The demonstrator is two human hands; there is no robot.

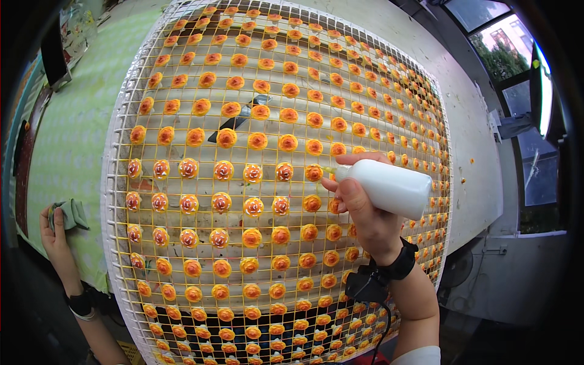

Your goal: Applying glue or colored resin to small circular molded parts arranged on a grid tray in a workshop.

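My right hand [365, 219] is closed around a white squeeze bottle [392, 187], tilted so its thin nozzle points left. The nozzle tip meets or nearly meets an orange-and-yellow rose-shaped piece [314, 173]; contact is hard to tell. Many such small roses sit in rows on a yellow wire grid rack [207, 155] with a white frame. Several roses to the left, such as one white-marked rose [253, 173], carry white marks on their petals. At the far left, my left hand [56, 234] grips a folded grey-green cloth [73, 215] over a green-covered table.
Under the grid lies a dark-handled tool [237, 118] on a pale surface. The green-patterned tabletop [67, 140] runs along the left. A pale table [468, 140] extends beyond the rack to the right, with a window [535, 164] past it. A black cable [388, 322] hangs by my right wrist.
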